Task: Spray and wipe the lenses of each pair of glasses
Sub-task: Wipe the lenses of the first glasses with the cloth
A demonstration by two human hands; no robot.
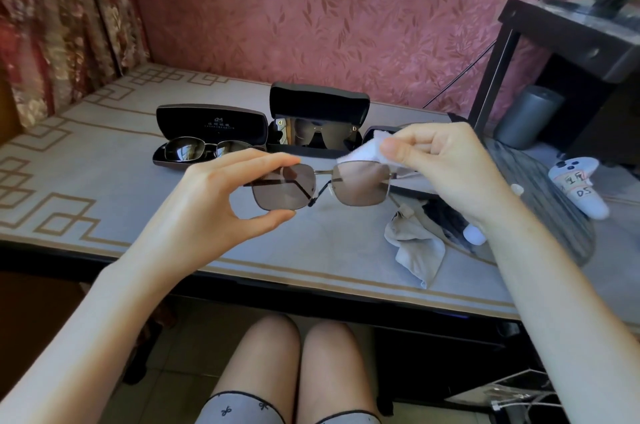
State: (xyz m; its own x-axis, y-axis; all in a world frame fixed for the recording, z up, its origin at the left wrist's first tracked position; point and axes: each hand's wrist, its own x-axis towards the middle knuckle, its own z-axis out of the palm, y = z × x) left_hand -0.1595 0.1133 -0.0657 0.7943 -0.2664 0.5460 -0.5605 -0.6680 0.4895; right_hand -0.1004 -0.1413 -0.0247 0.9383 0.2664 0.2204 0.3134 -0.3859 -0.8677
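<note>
I hold a pair of brown-tinted, metal-framed glasses (320,186) in the air above the table. My left hand (221,198) pinches the left lens rim between thumb and fingers. My right hand (440,164) pinches a white cloth (363,150) against the upper right corner of the right lens. Behind, a second pair of dark glasses (204,148) lies in an open black case (211,124). A third dark pair (318,134) sits in another open black case (318,105). No spray bottle can be made out for certain.
A crumpled grey cloth (415,247) lies on the table (104,160) under my right wrist, beside a dark object with a white tip (472,235). A white labelled controller (581,184) and a grey cylinder (528,115) stand at the right by a dark shelf (561,29).
</note>
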